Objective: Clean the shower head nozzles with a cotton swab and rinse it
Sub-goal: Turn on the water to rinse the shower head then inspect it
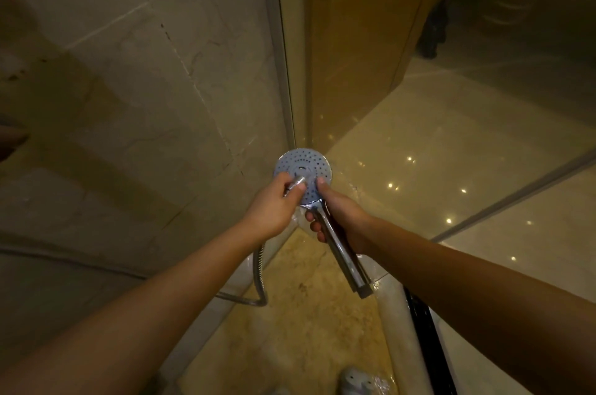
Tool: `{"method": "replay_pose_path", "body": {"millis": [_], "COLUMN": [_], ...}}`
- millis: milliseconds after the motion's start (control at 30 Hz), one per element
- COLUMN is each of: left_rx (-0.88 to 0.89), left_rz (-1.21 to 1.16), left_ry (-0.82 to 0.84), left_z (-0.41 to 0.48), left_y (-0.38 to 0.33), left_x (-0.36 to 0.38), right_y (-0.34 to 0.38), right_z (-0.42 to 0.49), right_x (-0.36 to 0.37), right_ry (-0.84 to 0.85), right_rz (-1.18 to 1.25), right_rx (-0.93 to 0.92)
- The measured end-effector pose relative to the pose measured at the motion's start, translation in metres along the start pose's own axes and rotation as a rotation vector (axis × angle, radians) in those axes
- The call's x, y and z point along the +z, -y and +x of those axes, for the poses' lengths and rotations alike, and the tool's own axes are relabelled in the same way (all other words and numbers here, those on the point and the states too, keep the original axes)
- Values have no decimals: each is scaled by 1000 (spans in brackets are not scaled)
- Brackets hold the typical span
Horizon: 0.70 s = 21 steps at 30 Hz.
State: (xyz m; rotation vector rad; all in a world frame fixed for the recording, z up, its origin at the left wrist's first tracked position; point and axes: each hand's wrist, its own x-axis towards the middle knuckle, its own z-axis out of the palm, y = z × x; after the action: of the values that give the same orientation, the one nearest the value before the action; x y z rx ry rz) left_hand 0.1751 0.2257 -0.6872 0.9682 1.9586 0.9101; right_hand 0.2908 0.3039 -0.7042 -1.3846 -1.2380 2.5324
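In a stall of marble-tiled wall [129,88], glass door [354,39] and wet floor [290,330], a round shower head [303,165] faces the camera. The right grip [343,218] clasps its chrome handle [350,265], and the left grip [274,204] pinches a metal hose end [298,182] against the nozzles.
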Motion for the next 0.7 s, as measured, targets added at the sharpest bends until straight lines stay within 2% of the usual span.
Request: {"method": "replay_pose_path", "body": {"millis": [100,300,700], "left_rx": [-45,-39,-17], "left_rz": [33,-6,-4], "left_ry": [-61,-42,-13], "left_z": [-3,-10,2], "left_y": [16,38,6], "left_x": [-5,4,3], "right_y": [3,-1,0], "right_z": [2,6,2], "right_x": [0,2,8], "right_ry": [-15,-48,11], "right_rz": [15,9,-39], "right_rx": [-26,13,40]}}
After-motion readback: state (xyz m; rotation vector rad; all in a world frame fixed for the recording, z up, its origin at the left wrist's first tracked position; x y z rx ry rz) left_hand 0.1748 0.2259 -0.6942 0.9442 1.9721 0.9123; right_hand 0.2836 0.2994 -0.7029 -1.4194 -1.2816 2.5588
